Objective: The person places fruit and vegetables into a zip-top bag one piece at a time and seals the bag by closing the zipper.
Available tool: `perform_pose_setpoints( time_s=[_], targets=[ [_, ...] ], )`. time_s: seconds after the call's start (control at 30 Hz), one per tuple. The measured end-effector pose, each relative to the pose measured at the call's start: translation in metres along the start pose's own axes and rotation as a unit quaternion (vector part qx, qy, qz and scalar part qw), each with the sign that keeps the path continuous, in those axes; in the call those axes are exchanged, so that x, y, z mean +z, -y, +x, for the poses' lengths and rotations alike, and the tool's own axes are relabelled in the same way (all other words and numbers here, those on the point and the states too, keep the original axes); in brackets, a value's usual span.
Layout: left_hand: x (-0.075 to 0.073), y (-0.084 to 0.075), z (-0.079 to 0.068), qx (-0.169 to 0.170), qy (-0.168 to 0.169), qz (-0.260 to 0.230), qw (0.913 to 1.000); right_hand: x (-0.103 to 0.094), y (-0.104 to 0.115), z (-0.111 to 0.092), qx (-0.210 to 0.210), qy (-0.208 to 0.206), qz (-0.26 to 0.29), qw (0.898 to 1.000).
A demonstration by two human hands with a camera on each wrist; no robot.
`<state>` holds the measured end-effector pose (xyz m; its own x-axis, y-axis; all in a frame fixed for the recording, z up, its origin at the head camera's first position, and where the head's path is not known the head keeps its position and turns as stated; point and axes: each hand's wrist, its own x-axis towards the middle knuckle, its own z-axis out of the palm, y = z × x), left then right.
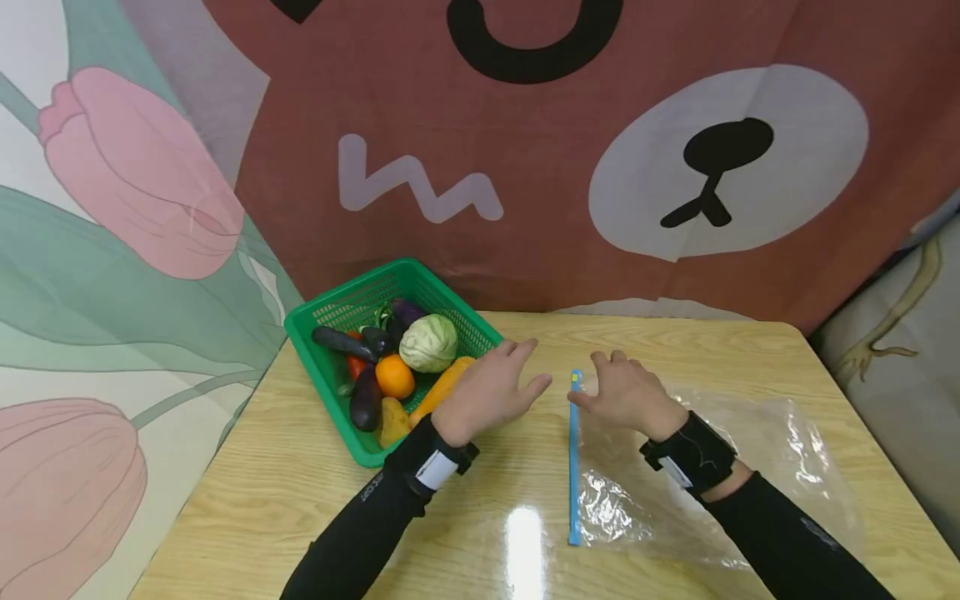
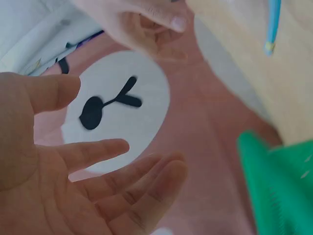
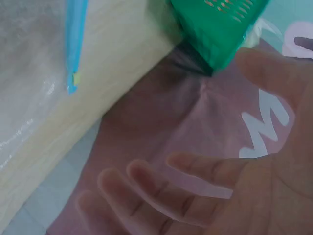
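Left hand [image 1: 487, 390] beside green basket [image 1: 450, 307], fingers loosely spread, grasping nothing; right hand [image 1: 628, 393] similarly spread and unladen, over blue-edged end of clear bag [image 1: 630, 492]. Bag lies flat on worktop [image 1: 247, 483], right of basket. Basket holds cabbage [image 1: 429, 343], dark eggplants [image 1: 366, 400], orange fruit [image 1: 395, 377].

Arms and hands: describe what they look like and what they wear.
The left hand and right hand are bare, without gloves. A black left sleeve and black right sleeve cover the forearms, each with small pale markings, too small to read. A black left wristband and black right wristband each carry a white patch.
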<state>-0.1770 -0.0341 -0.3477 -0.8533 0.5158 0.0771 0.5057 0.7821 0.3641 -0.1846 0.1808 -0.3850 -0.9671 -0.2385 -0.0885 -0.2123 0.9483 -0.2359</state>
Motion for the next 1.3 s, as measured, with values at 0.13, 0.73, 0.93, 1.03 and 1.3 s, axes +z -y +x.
perform_pose_setpoints(
  time_s=[0.13,0.73,0.93,1.03,1.3],
  targets=[
    [0.019,0.003,0.003,-0.018,0.028,-0.035,0.9988,0.007,0.003,0.002,0.008,0.032,-0.001,0.999],
    [0.086,0.016,0.015,-0.098,0.150,-0.108,0.9779,0.051,0.015,0.013,0.062,0.106,-0.024,0.992],
    [0.098,0.010,0.015,-0.106,0.176,-0.133,0.9696,0.059,0.015,0.012,0.070,0.098,-0.024,0.992],
    [0.103,0.008,0.015,-0.105,0.189,-0.136,0.9669,0.063,0.015,0.012,0.070,0.092,-0.039,0.993],
    [0.114,0.009,0.020,-0.100,0.186,-0.191,0.9587,0.069,0.013,0.013,0.061,0.101,-0.054,0.992]
  ],
)
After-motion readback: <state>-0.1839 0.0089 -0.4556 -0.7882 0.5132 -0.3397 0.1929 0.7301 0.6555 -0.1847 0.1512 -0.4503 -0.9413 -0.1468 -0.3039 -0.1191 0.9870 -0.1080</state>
